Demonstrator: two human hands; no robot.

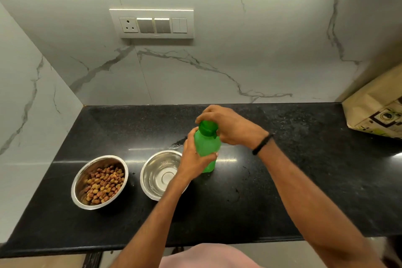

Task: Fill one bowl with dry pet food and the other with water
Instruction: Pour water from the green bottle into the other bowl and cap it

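A green plastic bottle (206, 144) stands upright on the black counter (282, 180), just right of a steel bowl (159, 175) that holds clear water. My left hand (194, 158) grips the bottle's body. My right hand (228, 125) curls over the green cap (206, 126) at the top. Further left, a second steel bowl (100, 181) holds brown dry pet food.
A brown paper bag (378, 111) stands at the counter's far right. The marble wall carries a switch panel (153, 23). Water drops lie on the counter behind the bottle. The counter's front edge runs along the bottom of the view.
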